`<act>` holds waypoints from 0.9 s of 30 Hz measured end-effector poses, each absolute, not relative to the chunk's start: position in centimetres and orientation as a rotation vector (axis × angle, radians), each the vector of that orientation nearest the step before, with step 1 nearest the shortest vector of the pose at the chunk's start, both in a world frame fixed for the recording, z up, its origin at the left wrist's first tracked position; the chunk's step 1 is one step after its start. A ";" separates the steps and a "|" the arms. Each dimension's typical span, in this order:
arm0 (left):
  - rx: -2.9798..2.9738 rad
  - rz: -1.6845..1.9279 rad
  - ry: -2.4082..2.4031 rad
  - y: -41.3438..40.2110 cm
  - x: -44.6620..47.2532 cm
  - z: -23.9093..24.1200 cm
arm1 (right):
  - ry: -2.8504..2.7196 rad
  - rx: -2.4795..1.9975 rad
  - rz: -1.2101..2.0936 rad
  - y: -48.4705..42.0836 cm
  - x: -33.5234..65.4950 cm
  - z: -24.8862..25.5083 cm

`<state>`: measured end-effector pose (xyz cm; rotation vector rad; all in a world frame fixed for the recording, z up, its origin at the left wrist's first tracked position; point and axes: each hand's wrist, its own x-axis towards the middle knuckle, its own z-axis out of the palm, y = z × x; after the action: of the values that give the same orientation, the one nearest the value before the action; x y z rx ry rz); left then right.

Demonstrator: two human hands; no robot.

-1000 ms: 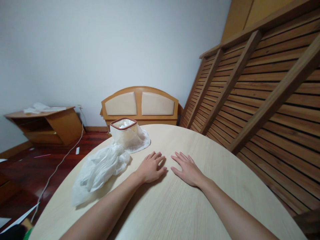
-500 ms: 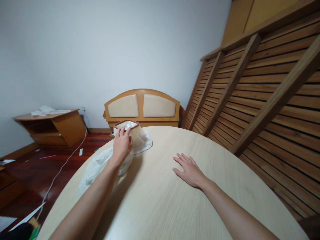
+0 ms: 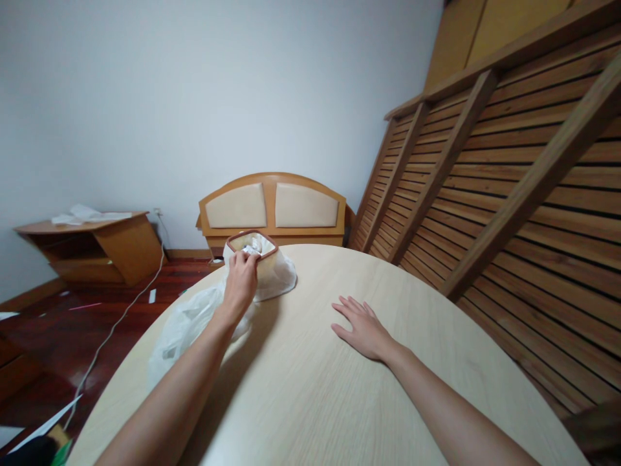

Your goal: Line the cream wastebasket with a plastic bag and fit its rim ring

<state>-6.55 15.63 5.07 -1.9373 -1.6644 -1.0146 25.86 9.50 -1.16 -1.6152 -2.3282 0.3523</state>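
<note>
A small bin (image 3: pixel 268 262) with a brown rim and a white liner stands at the far left of the round pale wooden table (image 3: pixel 339 388). My left hand (image 3: pixel 241 279) is closed on the bin's near rim, and the bin leans toward me. A crumpled clear plastic bag (image 3: pixel 182 327) lies on the table just left of my forearm. My right hand (image 3: pixel 363 329) rests flat on the table's middle, fingers spread, holding nothing.
A slatted wooden bed frame (image 3: pixel 509 175) leans along the right side. A padded headboard (image 3: pixel 272 207) stands against the far wall. A low wooden corner shelf (image 3: pixel 92 246) sits at left, with a white cable (image 3: pixel 116 323) and papers on the dark red floor.
My left hand left the table beside my right hand, reached to the bin and closed on its rim; the bin now tilts toward me. My right hand stayed put.
</note>
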 end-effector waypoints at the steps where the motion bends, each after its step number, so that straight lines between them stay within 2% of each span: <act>1: -1.960 -1.025 -1.648 15.5 -6.2 5.1 | -2.327 -1.615 0.352 9.5 25.9 -1.1; 10: -2.175 -1.121 -1.500 14.0 -2.3 5.6 | -2.261 -1.548 0.345 9.5 26.0 -1.5; 17: -2.370 -1.153 -1.415 12.0 0.1 6.7 | -1.808 -1.379 0.297 10.4 26.4 -1.0; 27: -2.796 -0.970 -1.389 7.1 1.7 10.5 | -1.558 -1.267 0.121 10.1 26.3 6.1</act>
<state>1.75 7.10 10.47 -2.7965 -1.3891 -0.9699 26.27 10.08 6.08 -1.2673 -1.5576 0.1208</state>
